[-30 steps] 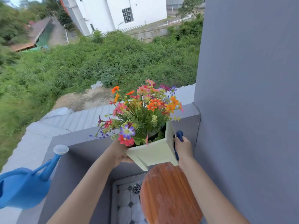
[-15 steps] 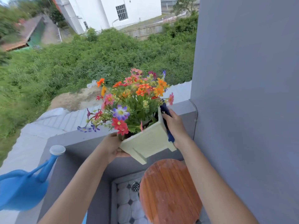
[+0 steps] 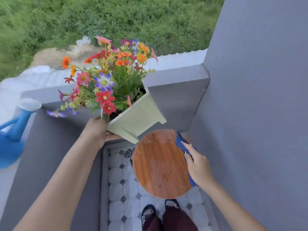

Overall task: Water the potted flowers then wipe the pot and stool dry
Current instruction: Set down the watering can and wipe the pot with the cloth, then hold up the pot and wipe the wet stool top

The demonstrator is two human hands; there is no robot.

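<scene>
1. The grey balcony wall (image 3: 175, 80) and its ledge frame the corner; a blue watering can (image 3: 11, 140) rests on the ledge at far left, set aside, so I judge the watering done and the drying step now in hand.
2. The round wooden stool (image 3: 160, 164) stands on the tiled floor below, its top bare and faintly streaked, possibly with damp, though the picture is too soft to be sure.
3. The pale green pot (image 3: 136, 117) with its bright flowers (image 3: 106, 77) is held in the air above the stool's far left edge, tilted, not touching the seat.
4. The left hand (image 3: 98, 129) grips the pot at its lower left corner, arm reaching up and forward, bearing the weight alone.
5. The right hand (image 3: 196, 164) lies flat at the stool's right rim, fingers stretched forward, pressing a blue cloth (image 3: 180, 142) onto the wood.
6. The next move calls for sweeping the cloth across the whole seat while the left hand keeps the pot steady and clear.
</scene>
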